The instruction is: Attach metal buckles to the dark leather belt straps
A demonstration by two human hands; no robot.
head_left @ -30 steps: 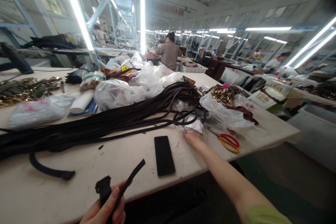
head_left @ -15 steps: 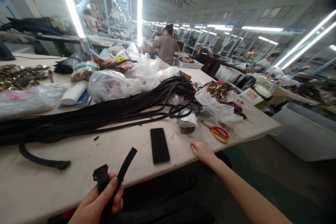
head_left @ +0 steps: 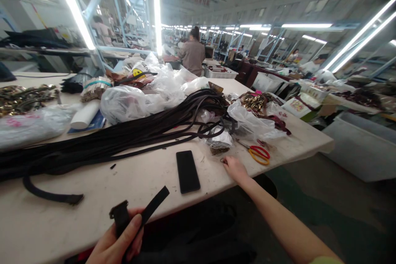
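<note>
We see left hand (head_left: 123, 235) gripping black strap (head_left: 157, 203), near left, metal-tipped end up. Right hand (head_left: 236, 170), right of phone (head_left: 188, 172), pinches small metal piece (head_left: 223, 160), just nearside of plastic bag (head_left: 221, 138). We log scissors (head_left: 260, 154) farther right, strap bundle (head_left: 148, 134) far left.

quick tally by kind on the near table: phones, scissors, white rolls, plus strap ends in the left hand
Phones: 1
Scissors: 1 pair
White rolls: 1
Strap ends in the left hand: 2
Total: 5
</note>
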